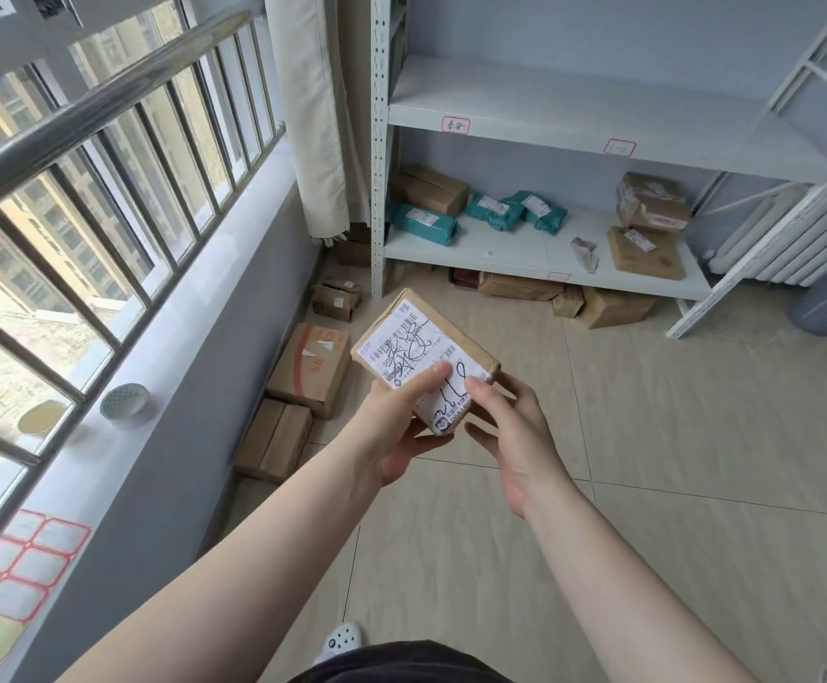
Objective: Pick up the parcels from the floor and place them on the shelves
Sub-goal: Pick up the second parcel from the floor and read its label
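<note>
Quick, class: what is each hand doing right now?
Left hand: grips the small parcel, thumb on its label.
Right hand: fingers on the parcel's near end, helping hold it.

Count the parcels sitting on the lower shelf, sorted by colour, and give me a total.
Teal bags: 3
Brown boxes: 3
Small pinkish packet: 1
Total on the lower shelf: 7

Matt cardboard parcel (pixel 426 359), paper label (pixel 404 345)
</note>
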`<act>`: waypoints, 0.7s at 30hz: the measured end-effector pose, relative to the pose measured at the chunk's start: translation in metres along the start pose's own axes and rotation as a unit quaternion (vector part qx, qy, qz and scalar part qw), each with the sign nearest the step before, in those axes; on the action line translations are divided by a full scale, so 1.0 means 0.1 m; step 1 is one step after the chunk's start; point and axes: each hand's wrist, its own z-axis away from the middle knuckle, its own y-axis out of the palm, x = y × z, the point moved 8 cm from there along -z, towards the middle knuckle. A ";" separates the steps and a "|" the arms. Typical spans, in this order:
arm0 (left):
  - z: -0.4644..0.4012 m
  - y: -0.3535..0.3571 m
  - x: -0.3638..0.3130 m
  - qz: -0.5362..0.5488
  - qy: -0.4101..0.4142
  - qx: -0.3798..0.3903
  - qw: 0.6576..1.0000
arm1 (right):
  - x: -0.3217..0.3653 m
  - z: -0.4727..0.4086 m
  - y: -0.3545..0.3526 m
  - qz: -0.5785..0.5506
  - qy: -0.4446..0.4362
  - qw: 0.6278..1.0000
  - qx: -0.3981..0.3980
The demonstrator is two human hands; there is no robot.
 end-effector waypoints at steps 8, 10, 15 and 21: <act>-0.03 -0.01 -0.09 -0.125 0.017 0.014 0.992 | 0.17 -0.07 0.03 0.075 -0.046 0.996 0.018; -0.03 -0.01 -0.12 -0.133 0.024 0.015 0.991 | 0.14 -0.08 0.03 0.079 -0.043 0.996 0.015; -0.09 -0.05 -0.23 -0.148 0.094 0.023 0.984 | 0.05 -0.08 0.07 0.076 -0.031 0.996 0.018; -0.12 -0.08 -0.24 -0.171 0.155 0.030 0.972 | 0.02 -0.14 0.14 0.077 -0.031 0.996 0.021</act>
